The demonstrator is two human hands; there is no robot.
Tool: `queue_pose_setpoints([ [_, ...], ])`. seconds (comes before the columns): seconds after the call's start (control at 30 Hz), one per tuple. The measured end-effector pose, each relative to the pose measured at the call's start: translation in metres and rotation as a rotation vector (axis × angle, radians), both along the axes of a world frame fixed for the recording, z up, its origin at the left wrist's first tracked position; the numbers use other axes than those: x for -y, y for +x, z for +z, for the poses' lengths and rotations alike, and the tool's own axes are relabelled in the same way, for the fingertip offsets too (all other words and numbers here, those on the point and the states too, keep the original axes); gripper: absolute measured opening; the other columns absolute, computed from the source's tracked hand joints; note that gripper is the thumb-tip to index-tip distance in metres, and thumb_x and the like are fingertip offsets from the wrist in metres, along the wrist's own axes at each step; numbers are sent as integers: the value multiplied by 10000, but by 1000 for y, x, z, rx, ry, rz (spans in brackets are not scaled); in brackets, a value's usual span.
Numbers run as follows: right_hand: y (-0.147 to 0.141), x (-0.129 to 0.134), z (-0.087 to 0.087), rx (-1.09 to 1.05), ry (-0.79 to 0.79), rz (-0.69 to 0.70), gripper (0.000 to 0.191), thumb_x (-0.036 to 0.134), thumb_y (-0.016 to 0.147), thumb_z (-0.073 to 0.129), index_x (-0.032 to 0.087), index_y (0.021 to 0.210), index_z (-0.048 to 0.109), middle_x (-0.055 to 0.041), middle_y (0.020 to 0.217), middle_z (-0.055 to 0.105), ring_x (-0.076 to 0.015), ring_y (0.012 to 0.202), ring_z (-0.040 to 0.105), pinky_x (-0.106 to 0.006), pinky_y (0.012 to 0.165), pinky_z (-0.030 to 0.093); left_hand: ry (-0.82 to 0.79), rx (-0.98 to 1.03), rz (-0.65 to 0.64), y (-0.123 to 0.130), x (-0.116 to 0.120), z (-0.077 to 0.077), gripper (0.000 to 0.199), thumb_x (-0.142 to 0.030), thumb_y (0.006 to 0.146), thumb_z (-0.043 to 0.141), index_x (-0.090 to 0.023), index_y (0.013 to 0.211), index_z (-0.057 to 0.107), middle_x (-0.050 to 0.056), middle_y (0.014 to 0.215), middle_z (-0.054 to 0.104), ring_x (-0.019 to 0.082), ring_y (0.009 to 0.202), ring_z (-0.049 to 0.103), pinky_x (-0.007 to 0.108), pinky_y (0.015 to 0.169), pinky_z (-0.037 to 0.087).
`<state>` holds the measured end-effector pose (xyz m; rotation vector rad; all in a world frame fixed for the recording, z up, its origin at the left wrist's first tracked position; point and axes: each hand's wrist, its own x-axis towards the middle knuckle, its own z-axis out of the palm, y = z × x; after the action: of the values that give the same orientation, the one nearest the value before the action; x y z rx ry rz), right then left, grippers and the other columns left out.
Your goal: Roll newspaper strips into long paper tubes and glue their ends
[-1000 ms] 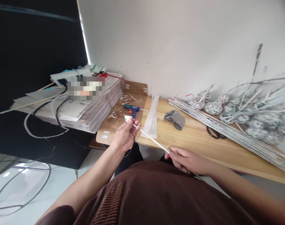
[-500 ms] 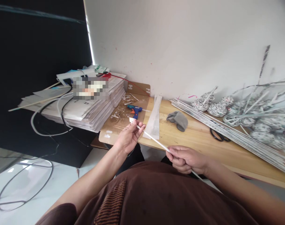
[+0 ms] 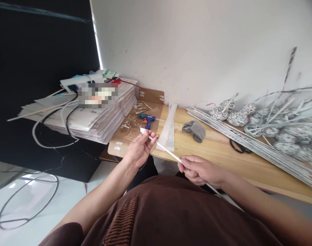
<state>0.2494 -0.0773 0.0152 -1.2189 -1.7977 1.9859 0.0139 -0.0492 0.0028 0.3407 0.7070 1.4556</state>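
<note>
Between my two hands runs a thin white rolled paper stick [image 3: 168, 151], slanting down to the right over the table's front edge. My left hand [image 3: 143, 145] pinches its upper end, where a small flat flap of paper sticks out past the thumb. Farther down, my right hand [image 3: 197, 169] is wrapped round the stick, and its tail comes out below the fist toward my lap. Just beyond my left hand lies a blue glue gun [image 3: 148, 120] on a brown board. Flat white paper strips [image 3: 168, 131] rest on the table to its right.
A tall paper stack [image 3: 102, 126] with cables and a power strip stands at the left. Right of the strips lie a grey cloth [image 3: 194, 130], a bundle of long paper sticks [image 3: 238, 138], black scissor handles [image 3: 236, 146] and several woven paper pieces [image 3: 286, 140]. Scraps litter the brown board [image 3: 117, 140].
My right hand has slid slightly left and up, closer to my left hand. The left hand keeps its pinch on the stick's upper end, shifting only a little.
</note>
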Motion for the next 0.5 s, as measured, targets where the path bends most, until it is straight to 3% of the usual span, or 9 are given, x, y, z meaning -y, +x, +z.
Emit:
queue_pose_setpoints([
  [0.07, 3, -3, -3, -113, -229, 45, 329, 508, 945, 331, 215, 840, 437, 105, 511, 188, -74, 366, 159, -191, 341, 182, 5, 9, -16, 0, 0, -1, 182, -156, 904, 521, -87, 795, 649, 55, 772, 666, 144, 807, 704, 174, 719, 587],
  [0.13, 1, -5, -4, -73, -178, 66, 342, 513, 945, 330, 207, 857, 453, 99, 512, 232, -78, 356, 236, -198, 346, 230, -3, 1, -18, 0, -1, -2, 179, -160, 904, 524, -89, 797, 649, 57, 779, 668, 142, 802, 704, 169, 704, 587],
  [0.17, -2, -5, -3, -4, -43, 56, 346, 512, 946, 341, 199, 879, 473, 83, 530, 299, -85, 378, 310, -208, 376, 276, -10, -8, -13, 1, -1, -3, 178, -166, 904, 526, -89, 799, 648, 60, 784, 670, 142, 799, 704, 169, 698, 586],
  [0.23, -11, -5, 2, 179, 383, -5, 292, 468, 943, 403, 194, 942, 504, 24, 646, 462, -111, 508, 457, -235, 484, 348, -21, -24, 7, 1, -2, -4, 177, -174, 904, 530, -89, 803, 648, 65, 795, 675, 143, 797, 704, 175, 698, 587],
  [0.3, -21, -5, 6, 332, 787, -62, 198, 379, 936, 453, 193, 959, 519, -24, 756, 535, -140, 636, 502, -261, 575, 348, -28, -24, 41, 0, -4, -3, 179, -176, 905, 528, -88, 805, 647, 67, 797, 679, 146, 798, 705, 181, 699, 589],
  [0.33, -26, -6, 8, 368, 877, -72, 180, 354, 938, 449, 191, 939, 527, -28, 751, 534, -144, 645, 493, -268, 590, 337, -33, -19, 59, -1, -4, -2, 180, -173, 906, 525, -88, 804, 647, 66, 791, 679, 145, 792, 705, 179, 691, 588],
  [0.4, -32, -9, 7, 315, 779, -53, 240, 367, 960, 391, 187, 886, 531, -3, 656, 480, -131, 583, 452, -263, 566, 324, -43, -8, 78, -3, -4, 2, 183, -164, 908, 520, -88, 800, 648, 63, 775, 679, 138, 770, 705, 164, 658, 584],
  [0.5, -31, -15, 1, -11, 190, 12, 327, 442, 974, 309, 197, 843, 481, 67, 527, 309, -107, 462, 354, -235, 483, 313, -56, 2, 45, -7, -3, 6, 193, -167, 909, 517, -87, 796, 651, 58, 751, 674, 129, 733, 703, 145, 609, 575],
])
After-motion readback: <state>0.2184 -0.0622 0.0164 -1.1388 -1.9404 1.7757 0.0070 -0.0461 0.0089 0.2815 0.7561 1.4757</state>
